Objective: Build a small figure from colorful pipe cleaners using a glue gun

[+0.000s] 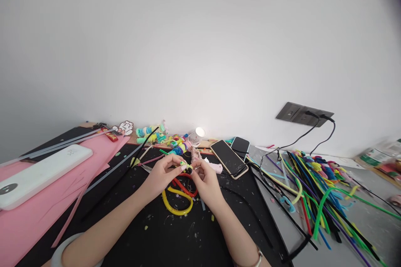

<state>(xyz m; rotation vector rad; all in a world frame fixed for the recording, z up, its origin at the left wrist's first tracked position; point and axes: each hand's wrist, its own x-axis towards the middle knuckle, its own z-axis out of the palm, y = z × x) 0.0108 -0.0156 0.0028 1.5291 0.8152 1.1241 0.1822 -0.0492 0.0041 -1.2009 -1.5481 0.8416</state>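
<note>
Pinching with their fingertips, the left hand [163, 175] and the right hand [206, 182] are holding a small yellow-green and black piece [187, 167] directly between them, neither being clearly nearer, its length seeming to run crosswise from one to the other. Just on the wearer's side of the hands, a yellow loop [177, 213] is lying on the worktop [150, 242] beside a red strand [191, 195]. Fingers are covering the piece's ends, leaving its full shape and exact axis uncertain, and the right hand is partly hiding the red strand.
</note>
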